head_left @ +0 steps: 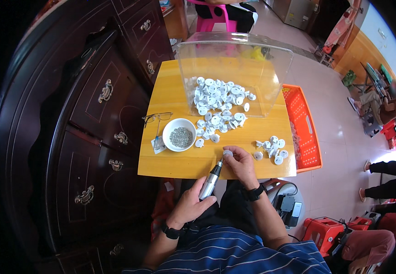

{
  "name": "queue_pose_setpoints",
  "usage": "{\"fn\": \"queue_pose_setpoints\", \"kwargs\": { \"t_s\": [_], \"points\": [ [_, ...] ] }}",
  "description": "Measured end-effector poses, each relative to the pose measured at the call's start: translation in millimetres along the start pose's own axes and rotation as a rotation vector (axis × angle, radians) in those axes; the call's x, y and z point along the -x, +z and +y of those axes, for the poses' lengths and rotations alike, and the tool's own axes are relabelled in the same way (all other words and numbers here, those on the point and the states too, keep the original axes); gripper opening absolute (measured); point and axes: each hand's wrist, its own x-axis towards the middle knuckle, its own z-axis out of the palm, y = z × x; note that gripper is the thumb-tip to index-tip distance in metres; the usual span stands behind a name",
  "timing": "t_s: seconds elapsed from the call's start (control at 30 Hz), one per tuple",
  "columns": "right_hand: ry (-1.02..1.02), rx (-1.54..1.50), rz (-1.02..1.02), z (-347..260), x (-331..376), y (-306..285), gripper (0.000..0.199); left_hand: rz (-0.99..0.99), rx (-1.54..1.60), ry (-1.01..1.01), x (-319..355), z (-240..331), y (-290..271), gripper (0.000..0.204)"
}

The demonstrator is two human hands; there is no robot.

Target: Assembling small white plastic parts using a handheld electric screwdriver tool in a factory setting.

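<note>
My left hand (pixel 190 206) is wrapped round a silver and black electric screwdriver (pixel 211 181), its tip pointing up and away from me. That tip meets a small round white plastic part (pixel 227 153), which my right hand (pixel 242 168) pinches over the table's near edge. Beyond my hands lies a heap of similar white plastic parts (pixel 216 93), partly inside a clear plastic box. On the left stands a white bowl (pixel 166 136) with many tiny silver screws (pixel 181 137) in it. A smaller group of white parts (pixel 278 150) lies to the right of my right hand.
The yellow wooden table (pixel 170 166) carries the clear box (pixel 271 77), eyeglasses (pixel 158 116) and a small blue-handled screwdriver (pixel 157 129). An orange crate (pixel 314 137) adjoins its right side. Dark drawers (pixel 100 91) line the left. Other people sit at the right and far side.
</note>
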Motion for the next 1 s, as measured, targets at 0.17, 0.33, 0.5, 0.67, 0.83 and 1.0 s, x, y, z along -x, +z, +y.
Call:
{"fn": "queue_pose_setpoints", "kwargs": {
  "t_s": [0.17, 0.33, 0.5, 0.67, 0.83, 1.0],
  "points": [
    [-0.032, 0.010, 0.011, 2.7, 0.2, 0.7, 0.022, 0.021, -0.008, -0.045, 0.4, 2.5, 0.3, 0.067],
    [-0.042, 0.023, 0.013, 4.4, 0.2, 1.2, 0.022, 0.013, 0.001, -0.065, 0.3, 1.6, 0.6, 0.067],
    [-0.065, 0.024, 0.020, 7.5, -0.2, 0.5, 0.022, 0.008, -0.006, -0.060, -1.7, 1.3, 0.6, 0.067],
    [-0.072, 0.077, 0.032, 5.2, 1.6, 2.2, 0.022, 0.013, 0.008, -0.057, -1.0, -2.7, 1.0, 0.066],
    [-0.116, 0.112, 0.034, 13.8, -0.2, 1.4, 0.022, -0.009, 0.043, -0.071, 0.3, 0.3, -2.3, 0.063],
    [-0.189, 0.179, 0.033, 17.2, -0.6, 2.2, 0.024, -0.010, 0.144, -0.081, 1.7, -0.3, -2.7, 0.059]
  ]
}}
